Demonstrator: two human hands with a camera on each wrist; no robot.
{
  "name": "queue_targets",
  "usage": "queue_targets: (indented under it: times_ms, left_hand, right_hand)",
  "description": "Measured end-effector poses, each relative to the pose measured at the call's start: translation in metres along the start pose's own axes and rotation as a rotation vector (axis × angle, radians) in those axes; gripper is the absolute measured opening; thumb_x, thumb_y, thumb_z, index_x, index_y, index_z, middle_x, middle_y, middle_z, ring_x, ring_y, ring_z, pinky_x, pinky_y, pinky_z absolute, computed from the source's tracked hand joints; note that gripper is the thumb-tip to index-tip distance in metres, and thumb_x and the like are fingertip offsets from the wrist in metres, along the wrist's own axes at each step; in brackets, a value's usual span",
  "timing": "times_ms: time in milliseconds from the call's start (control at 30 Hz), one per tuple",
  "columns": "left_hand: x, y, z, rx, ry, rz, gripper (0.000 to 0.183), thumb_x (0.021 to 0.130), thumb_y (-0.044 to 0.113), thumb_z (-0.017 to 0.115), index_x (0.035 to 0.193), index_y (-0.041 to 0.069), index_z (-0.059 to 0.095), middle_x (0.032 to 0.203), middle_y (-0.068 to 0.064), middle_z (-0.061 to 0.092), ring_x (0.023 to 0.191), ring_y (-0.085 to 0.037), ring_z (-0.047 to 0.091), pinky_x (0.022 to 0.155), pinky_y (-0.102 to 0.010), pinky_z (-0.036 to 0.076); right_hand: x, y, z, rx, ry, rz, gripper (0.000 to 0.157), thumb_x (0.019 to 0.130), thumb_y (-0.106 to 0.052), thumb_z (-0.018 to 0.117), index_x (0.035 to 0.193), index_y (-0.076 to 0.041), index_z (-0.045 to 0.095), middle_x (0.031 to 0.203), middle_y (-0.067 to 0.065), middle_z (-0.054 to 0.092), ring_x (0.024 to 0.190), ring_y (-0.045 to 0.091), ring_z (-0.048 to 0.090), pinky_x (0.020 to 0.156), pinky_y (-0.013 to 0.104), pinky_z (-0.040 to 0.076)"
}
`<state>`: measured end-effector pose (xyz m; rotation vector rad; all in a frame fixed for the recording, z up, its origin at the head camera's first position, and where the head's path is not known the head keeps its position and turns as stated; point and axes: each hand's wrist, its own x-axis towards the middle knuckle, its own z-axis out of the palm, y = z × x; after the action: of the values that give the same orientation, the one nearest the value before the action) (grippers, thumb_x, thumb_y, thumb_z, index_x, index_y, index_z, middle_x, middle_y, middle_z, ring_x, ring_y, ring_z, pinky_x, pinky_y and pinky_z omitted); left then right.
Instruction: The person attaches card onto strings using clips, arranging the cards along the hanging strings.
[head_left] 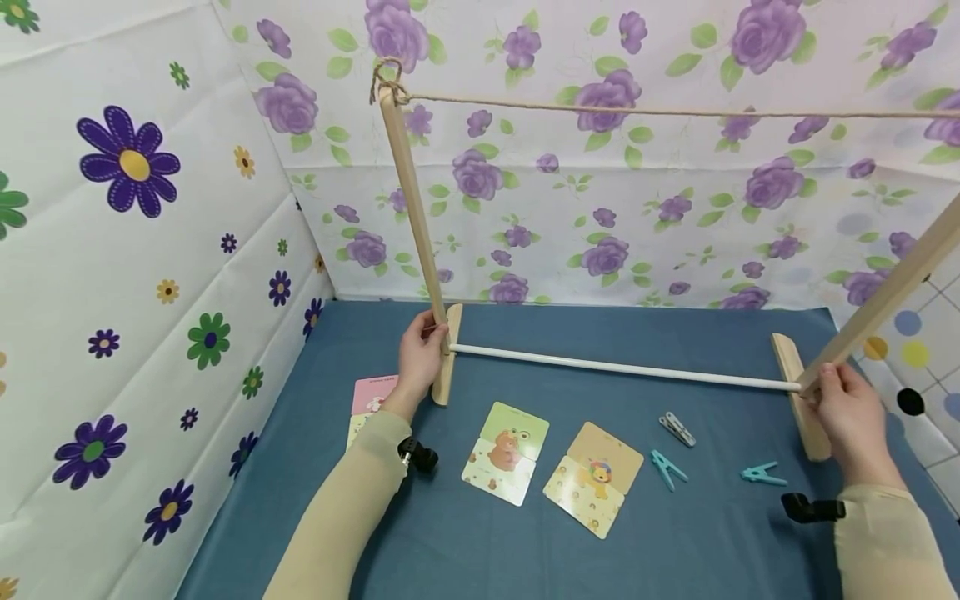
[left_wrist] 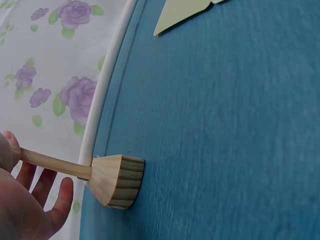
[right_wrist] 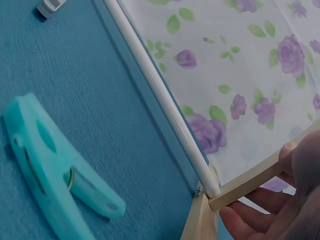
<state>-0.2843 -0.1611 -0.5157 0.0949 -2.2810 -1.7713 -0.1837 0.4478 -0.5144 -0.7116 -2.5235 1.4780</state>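
A wooden rack stands on the blue cloth, with a left post (head_left: 411,192), a right post (head_left: 892,287) and a white rod (head_left: 622,367) joining them low down. Twine (head_left: 660,109) runs across from the knotted top of the left post. My left hand (head_left: 418,357) holds the left post just above its wooden foot (head_left: 442,385). Low on the right post, my right hand (head_left: 851,417) grips the wood with thumb and fingers, beside the right foot (head_left: 813,433). The right post's top lies outside the head view.
Before the rack lie a green card (head_left: 510,450), an orange-yellow card (head_left: 596,479) and a pink card (head_left: 372,392) partly behind my left arm. A grey clothespin (head_left: 678,429) and two teal clothespins, one left (head_left: 667,469) and one right (head_left: 763,474), lie nearer my right hand. Flowered sheets (head_left: 480,217) hang behind.
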Motion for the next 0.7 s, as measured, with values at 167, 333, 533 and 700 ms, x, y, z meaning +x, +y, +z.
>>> queue_targets:
  times_ms: [167, 333, 533, 700]
  left_hand:
    - [0.000, -0.002, -0.008, -0.001, 0.010, -0.002, 0.033, 0.110, 0.013, 0.063, 0.141, 0.002, 0.064, 0.130, -0.020, 0.065, 0.118, -0.034, 0.062, 0.099, -0.050, 0.053]
    - [0.001, -0.004, -0.012, 0.011, 0.006, -0.013, 0.034, 0.111, 0.015, 0.062, 0.142, 0.003, 0.063, 0.131, -0.019, 0.064, 0.119, -0.034, 0.062, 0.100, -0.050, 0.053]
    - [0.001, -0.006, -0.015, 0.025, -0.002, -0.018, 0.036, 0.112, 0.018, 0.060, 0.145, 0.004, 0.061, 0.131, -0.019, 0.064, 0.118, -0.036, 0.062, 0.099, -0.052, 0.053]
    - [0.002, -0.008, -0.016, 0.036, 0.000, -0.023, 0.036, 0.112, 0.020, 0.059, 0.146, 0.006, 0.060, 0.130, -0.019, 0.064, 0.117, -0.036, 0.062, 0.098, -0.052, 0.053]
  right_hand:
    - [0.004, -0.006, 0.008, -0.027, 0.004, -0.020, 0.066, 0.117, -0.045, 0.026, 0.169, -0.005, 0.026, 0.163, 0.033, 0.037, 0.136, 0.042, 0.052, 0.067, 0.009, 0.045]
    - [0.005, -0.011, 0.011, -0.045, 0.001, -0.025, 0.067, 0.117, -0.046, 0.025, 0.169, -0.005, 0.025, 0.164, 0.033, 0.037, 0.141, 0.052, 0.044, 0.065, 0.009, 0.044]
    - [0.009, -0.013, 0.015, -0.056, -0.021, -0.019, 0.068, 0.116, -0.047, 0.022, 0.170, -0.006, 0.021, 0.164, 0.032, 0.037, 0.142, 0.052, 0.044, 0.068, 0.013, 0.044]
    - [0.013, -0.016, 0.018, -0.046, -0.024, 0.010, 0.067, 0.116, -0.047, 0.020, 0.171, -0.009, 0.018, 0.166, 0.029, 0.035, 0.146, 0.051, 0.042, 0.085, 0.035, 0.054]
